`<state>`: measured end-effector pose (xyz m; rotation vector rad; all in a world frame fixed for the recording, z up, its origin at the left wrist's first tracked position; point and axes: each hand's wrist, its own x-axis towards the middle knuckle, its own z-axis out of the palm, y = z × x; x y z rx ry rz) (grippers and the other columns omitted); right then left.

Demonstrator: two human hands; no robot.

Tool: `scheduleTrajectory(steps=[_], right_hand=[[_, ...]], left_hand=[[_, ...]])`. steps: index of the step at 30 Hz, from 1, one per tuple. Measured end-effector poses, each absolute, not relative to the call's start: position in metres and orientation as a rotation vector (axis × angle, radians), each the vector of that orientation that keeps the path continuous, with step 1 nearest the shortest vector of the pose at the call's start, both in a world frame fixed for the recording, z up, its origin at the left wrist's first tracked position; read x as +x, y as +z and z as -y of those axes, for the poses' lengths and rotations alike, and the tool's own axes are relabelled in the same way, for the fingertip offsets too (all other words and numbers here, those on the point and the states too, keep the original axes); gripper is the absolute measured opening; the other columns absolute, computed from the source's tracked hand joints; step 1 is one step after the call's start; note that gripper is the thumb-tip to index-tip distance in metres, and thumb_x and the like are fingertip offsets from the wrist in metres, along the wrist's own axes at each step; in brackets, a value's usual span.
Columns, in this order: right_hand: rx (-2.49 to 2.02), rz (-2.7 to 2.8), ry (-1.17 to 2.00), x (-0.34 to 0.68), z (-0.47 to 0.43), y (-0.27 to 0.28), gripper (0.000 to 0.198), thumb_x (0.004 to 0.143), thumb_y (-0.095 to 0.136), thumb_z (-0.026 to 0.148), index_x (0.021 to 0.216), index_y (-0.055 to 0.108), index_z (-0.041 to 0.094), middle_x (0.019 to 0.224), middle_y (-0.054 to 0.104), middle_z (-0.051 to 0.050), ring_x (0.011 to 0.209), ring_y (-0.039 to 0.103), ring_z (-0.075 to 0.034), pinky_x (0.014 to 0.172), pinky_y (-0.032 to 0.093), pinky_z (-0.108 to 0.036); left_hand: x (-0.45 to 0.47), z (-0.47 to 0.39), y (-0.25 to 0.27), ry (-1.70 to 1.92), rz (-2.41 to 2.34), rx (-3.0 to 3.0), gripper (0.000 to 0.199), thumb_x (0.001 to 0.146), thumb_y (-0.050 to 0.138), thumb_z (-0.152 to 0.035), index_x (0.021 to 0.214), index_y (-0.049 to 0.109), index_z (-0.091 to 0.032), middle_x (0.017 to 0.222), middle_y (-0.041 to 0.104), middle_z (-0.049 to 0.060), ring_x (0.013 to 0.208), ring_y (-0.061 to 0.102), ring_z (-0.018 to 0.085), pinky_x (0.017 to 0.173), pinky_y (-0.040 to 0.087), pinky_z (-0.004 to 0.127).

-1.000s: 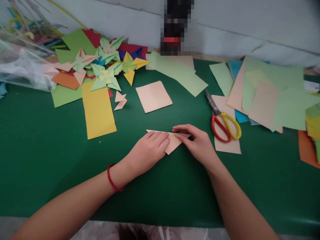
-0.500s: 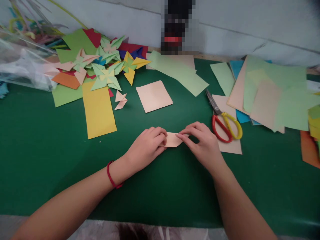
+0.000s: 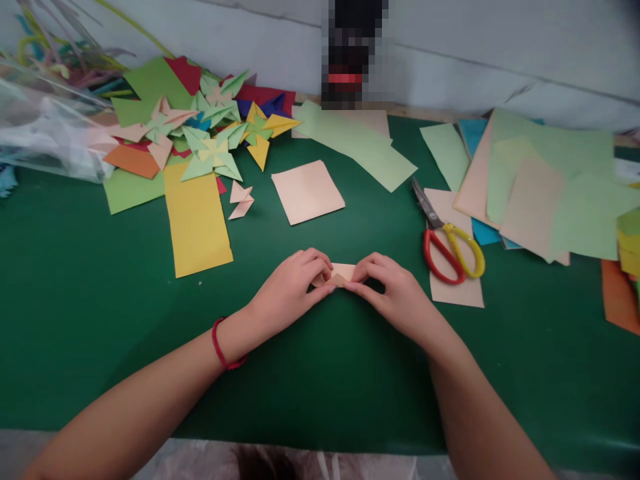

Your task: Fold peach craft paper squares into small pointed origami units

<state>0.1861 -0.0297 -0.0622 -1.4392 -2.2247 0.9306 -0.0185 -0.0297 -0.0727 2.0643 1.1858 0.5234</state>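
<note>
Left hand (image 3: 294,281) and right hand (image 3: 395,288) tight on peach paper (image 3: 343,271), green tabletop (image 3: 330,380) below, pale wall (image 3: 480,40) behind

Folded paper (image 3: 344,269) now with upturned corner (image 3: 339,280)

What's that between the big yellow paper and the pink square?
In the head view, a small folded pink paper lies between the yellow paper and the pink square, closer to the yellow one.

Craft area; whether home or workshop cannot be determined. Evidence: green worktop (image 3: 75,300) against pale wall (image 3: 475,40), bearing scissors (image 3: 444,227), coloured paper sheets (image 3: 583,207) and folded paper stars (image 3: 215,153).
</note>
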Motion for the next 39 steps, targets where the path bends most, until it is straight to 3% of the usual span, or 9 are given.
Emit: scheduleTrajectory(steps=[7,10,16,27,39], right_hand=[[-1.476,2.184,0.958,0.183,0.032,-0.061,0.013,0.086,0.052,0.029,0.076,0.055,0.021,0.087,0.056,-0.004,0.085,0.053,-0.018,0.078,0.044,-0.034],[-1.511,2.155,0.932,0.179,0.034,-0.063,0.014,0.086,0.051,0.028,0.075,0.054,0.021,0.085,0.056,-0.004,0.084,0.053,-0.019,0.077,0.043,-0.035],[-1.625,2.154,0.806,0.171,0.039,-0.069,0.019,0.087,0.050,0.033,0.073,0.053,0.020,0.082,0.055,-0.004,0.081,0.052,-0.019,0.075,0.040,-0.035],[-1.731,2.135,0.508,0.165,0.043,-0.080,0.022,0.086,0.050,0.034,0.069,0.052,0.019,0.075,0.054,-0.003,0.072,0.050,-0.018,0.066,0.035,-0.032],[-1.744,2.120,0.497,0.163,0.044,-0.079,0.021,0.085,0.051,0.033,0.069,0.052,0.019,0.075,0.054,-0.003,0.072,0.050,-0.018,0.067,0.034,-0.032]], left_hand=[[-0.026,0.028,-0.071,0.535,-1.137,1.961,0.007,0.085,0.052,-0.019,0.080,0.055,-0.017,0.105,0.053,0.004,0.085,0.057,0.013,0.078,0.049,0.030],[-0.025,0.029,-0.071,0.562,-1.175,1.924,0.002,0.085,0.052,-0.017,0.086,0.054,-0.018,0.100,0.055,0.003,0.084,0.056,0.013,0.075,0.049,0.029],[-0.019,0.031,-0.073,0.569,-1.289,1.855,0.013,0.086,0.052,-0.018,0.099,0.050,-0.019,0.096,0.056,0.001,0.084,0.055,0.013,0.073,0.049,0.027],[-0.008,0.034,-0.077,0.551,-1.358,2.110,0.006,0.088,0.044,-0.016,0.091,0.050,-0.016,0.096,0.053,0.005,0.085,0.052,0.016,0.075,0.046,0.031],[-0.006,0.035,-0.079,0.580,-1.351,2.168,0.008,0.088,0.043,-0.015,0.092,0.050,-0.015,0.096,0.053,0.006,0.087,0.051,0.017,0.076,0.047,0.033]])
